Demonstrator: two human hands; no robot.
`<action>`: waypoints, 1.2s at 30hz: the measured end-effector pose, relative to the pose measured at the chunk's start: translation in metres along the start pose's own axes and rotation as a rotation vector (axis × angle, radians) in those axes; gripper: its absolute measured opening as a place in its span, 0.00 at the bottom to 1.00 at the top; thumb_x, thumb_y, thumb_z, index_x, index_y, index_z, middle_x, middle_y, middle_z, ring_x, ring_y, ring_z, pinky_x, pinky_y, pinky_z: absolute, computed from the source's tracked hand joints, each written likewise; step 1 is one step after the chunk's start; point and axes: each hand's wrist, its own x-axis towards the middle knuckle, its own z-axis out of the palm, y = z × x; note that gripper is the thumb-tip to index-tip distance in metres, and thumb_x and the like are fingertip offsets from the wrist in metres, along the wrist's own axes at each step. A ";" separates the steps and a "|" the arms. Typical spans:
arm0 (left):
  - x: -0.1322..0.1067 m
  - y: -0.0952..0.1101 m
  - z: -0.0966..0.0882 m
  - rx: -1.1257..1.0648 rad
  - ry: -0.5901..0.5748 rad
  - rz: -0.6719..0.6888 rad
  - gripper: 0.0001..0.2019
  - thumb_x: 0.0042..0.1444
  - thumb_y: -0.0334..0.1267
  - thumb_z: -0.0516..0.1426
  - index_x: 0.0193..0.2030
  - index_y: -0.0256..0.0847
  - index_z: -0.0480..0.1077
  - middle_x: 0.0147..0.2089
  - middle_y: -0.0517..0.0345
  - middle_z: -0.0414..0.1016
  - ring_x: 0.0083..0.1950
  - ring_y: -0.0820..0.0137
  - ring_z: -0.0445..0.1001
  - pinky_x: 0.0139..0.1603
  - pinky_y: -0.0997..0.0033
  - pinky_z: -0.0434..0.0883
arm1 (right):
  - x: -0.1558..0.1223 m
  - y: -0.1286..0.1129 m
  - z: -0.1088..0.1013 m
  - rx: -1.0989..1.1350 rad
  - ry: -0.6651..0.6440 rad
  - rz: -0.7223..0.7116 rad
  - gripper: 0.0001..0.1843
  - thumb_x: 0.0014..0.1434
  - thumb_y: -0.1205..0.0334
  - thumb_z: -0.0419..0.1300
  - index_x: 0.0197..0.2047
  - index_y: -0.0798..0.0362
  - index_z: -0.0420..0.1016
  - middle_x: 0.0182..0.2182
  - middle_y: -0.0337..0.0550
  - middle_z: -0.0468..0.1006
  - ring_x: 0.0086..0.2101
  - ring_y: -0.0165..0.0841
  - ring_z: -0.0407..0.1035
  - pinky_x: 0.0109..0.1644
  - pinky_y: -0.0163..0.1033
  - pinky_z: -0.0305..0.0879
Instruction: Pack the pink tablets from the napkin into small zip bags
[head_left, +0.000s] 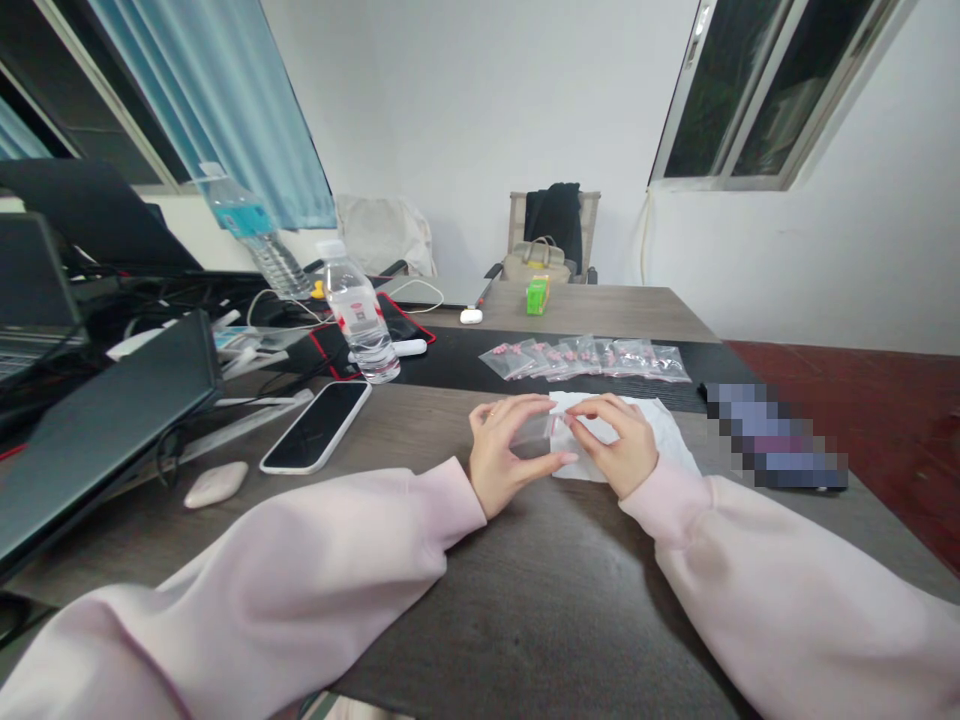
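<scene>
A small clear zip bag point(534, 430) spans the gap between my two hands above the table. My left hand point(504, 452) curves around it, thumb and fingers some way apart, with the bag inside the curl. With bent fingertips my right hand point(616, 445) pinches the bag's edge, where a thin reddish line shows. What the bag contains, if anything, I cannot make out. Under and behind my hands lies a white paper sheet point(670, 430). Beyond it, several clear bags with small pink pieces point(574, 355) overlap in a row on the black strip.
Left of my hands are a phone point(316, 428), a pale mouse point(216, 485), a water bottle point(360, 320) and a dark laptop point(112, 430). A small green box point(537, 295) stands farther back. A blurred-out dark object point(776, 440) lies at the table's right edge.
</scene>
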 end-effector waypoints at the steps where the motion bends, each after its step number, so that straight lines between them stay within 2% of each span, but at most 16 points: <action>1: 0.000 0.001 0.000 0.006 0.020 0.011 0.21 0.45 0.49 0.65 0.46 0.47 0.71 0.52 0.56 0.75 0.55 0.61 0.70 0.58 0.59 0.52 | 0.000 0.000 0.000 -0.001 0.009 0.003 0.05 0.57 0.61 0.59 0.31 0.50 0.75 0.29 0.40 0.78 0.32 0.34 0.71 0.38 0.41 0.60; 6: 0.001 0.001 0.000 -0.002 0.097 0.013 0.04 0.53 0.39 0.62 0.36 0.47 0.75 0.42 0.62 0.80 0.47 0.66 0.75 0.56 0.59 0.52 | -0.001 -0.001 0.001 0.002 0.034 0.004 0.04 0.56 0.63 0.57 0.30 0.50 0.72 0.28 0.39 0.78 0.29 0.33 0.71 0.38 0.41 0.59; 8: 0.002 0.001 0.001 -0.012 0.112 -0.013 0.01 0.54 0.38 0.61 0.33 0.47 0.75 0.39 0.63 0.80 0.44 0.67 0.76 0.56 0.59 0.53 | -0.001 0.000 0.001 0.015 0.038 -0.003 0.04 0.56 0.64 0.58 0.30 0.50 0.72 0.28 0.38 0.78 0.29 0.34 0.71 0.38 0.42 0.59; 14: 0.003 -0.001 0.004 -0.030 0.127 -0.081 0.05 0.51 0.39 0.63 0.35 0.45 0.73 0.40 0.63 0.80 0.45 0.67 0.75 0.56 0.59 0.54 | 0.000 0.000 0.002 0.169 0.015 -0.033 0.04 0.57 0.63 0.61 0.30 0.51 0.71 0.28 0.40 0.77 0.30 0.34 0.71 0.38 0.41 0.62; 17: 0.003 -0.002 0.004 -0.048 0.143 -0.105 0.03 0.52 0.38 0.62 0.32 0.44 0.73 0.38 0.63 0.80 0.44 0.67 0.75 0.55 0.59 0.54 | 0.000 -0.001 0.002 0.202 0.012 -0.059 0.04 0.57 0.64 0.61 0.30 0.50 0.72 0.28 0.40 0.77 0.32 0.34 0.71 0.39 0.42 0.63; 21: 0.003 -0.003 0.002 -0.066 0.146 -0.070 0.03 0.53 0.37 0.61 0.29 0.44 0.73 0.36 0.65 0.80 0.43 0.68 0.76 0.55 0.59 0.54 | 0.000 -0.003 0.001 0.198 0.020 -0.078 0.03 0.57 0.65 0.61 0.31 0.50 0.72 0.29 0.40 0.78 0.33 0.35 0.71 0.39 0.43 0.64; 30: 0.003 -0.001 0.000 -0.045 0.148 -0.013 0.04 0.54 0.36 0.60 0.29 0.45 0.74 0.36 0.65 0.80 0.42 0.69 0.76 0.55 0.59 0.54 | 0.001 -0.003 0.000 0.202 0.015 -0.098 0.03 0.57 0.65 0.61 0.31 0.49 0.73 0.30 0.41 0.79 0.33 0.35 0.72 0.40 0.44 0.66; 36: 0.003 0.001 -0.001 -0.037 0.131 -0.024 0.03 0.54 0.35 0.60 0.30 0.45 0.74 0.36 0.65 0.80 0.42 0.69 0.76 0.55 0.59 0.54 | 0.002 -0.005 0.000 0.199 0.002 -0.151 0.03 0.57 0.64 0.61 0.36 0.49 0.75 0.34 0.43 0.80 0.37 0.36 0.73 0.42 0.45 0.66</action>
